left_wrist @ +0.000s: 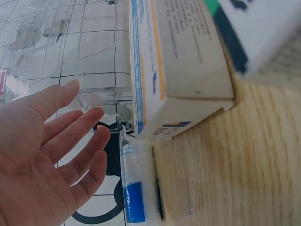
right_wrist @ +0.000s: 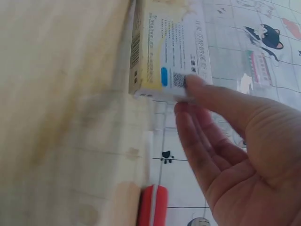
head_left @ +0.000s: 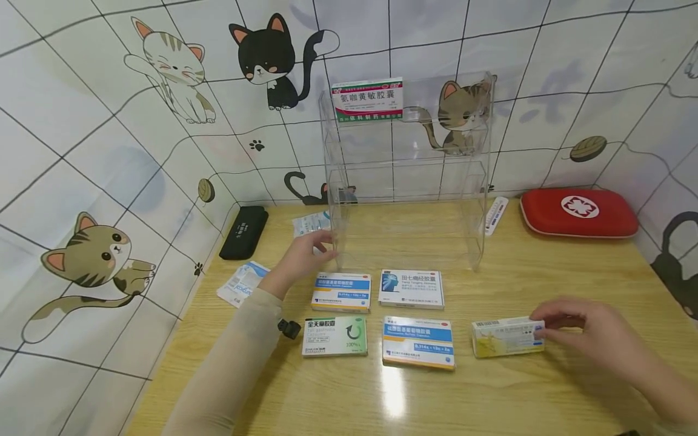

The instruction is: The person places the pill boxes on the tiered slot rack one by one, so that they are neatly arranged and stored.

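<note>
My right hand (head_left: 586, 330) pinches the right end of a yellow-and-white medicine box (head_left: 507, 338) low over the table's right side. In the right wrist view, the thumb lies on the face of that box (right_wrist: 174, 52) and the fingers are at its end. My left hand (head_left: 308, 254) is beside the lower left side of the clear acrylic display rack (head_left: 409, 260), its fingers loosely bent and holding nothing in the left wrist view. A red-and-white capsule box (head_left: 368, 103) stands on the rack's top tier at left.
In front of the rack lie two blue-and-white boxes (head_left: 342, 292), a white box (head_left: 411, 289) and a green-and-white box (head_left: 335, 336). A black case (head_left: 243, 233) and plastic packets (head_left: 243, 283) lie at left. A red first-aid case (head_left: 579, 213) and a thermometer pack (head_left: 496, 216) lie at back right.
</note>
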The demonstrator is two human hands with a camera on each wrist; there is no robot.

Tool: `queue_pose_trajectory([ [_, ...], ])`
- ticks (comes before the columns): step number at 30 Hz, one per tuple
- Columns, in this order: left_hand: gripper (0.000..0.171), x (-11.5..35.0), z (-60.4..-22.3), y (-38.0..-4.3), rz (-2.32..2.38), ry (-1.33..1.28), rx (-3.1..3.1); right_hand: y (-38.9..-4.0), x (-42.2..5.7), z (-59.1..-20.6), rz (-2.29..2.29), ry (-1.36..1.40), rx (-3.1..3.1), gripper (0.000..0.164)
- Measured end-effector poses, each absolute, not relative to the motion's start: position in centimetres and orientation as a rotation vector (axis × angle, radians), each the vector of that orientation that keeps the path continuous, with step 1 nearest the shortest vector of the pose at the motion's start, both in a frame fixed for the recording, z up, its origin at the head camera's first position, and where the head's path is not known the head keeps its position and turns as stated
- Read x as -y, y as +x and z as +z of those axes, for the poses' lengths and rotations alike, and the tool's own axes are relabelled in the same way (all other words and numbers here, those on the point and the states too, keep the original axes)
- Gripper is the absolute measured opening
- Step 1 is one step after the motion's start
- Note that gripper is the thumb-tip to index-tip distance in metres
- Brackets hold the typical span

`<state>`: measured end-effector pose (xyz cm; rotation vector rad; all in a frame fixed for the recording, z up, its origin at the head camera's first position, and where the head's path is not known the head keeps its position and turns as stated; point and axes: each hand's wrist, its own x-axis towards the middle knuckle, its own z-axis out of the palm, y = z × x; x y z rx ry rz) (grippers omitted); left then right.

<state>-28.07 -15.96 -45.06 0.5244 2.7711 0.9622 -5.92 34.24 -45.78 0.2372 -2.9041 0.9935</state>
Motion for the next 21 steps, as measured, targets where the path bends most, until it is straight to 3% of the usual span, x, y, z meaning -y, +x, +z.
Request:
queue_pose_trajectory([
  [8, 0.047, 15.9, -44.8, -27.9, 0.964, 0.524, -2.768, -9.0, -34.0, -41.9, 0.973, 0.323, 2.654, 0.036],
  [14, 0.045, 16.0, -44.8, -27.8, 0.945, 0.502, -2.781, -13.3, -32.5, -35.8, 0.801, 0.312, 2.536, 0.033],
  [21, 0.046, 15.9, -44.5, -27.6, 0.95, 0.502, -2.774, -19.8, -30.8, -28.7, 1.052, 0.279, 2.364, 0.024],
])
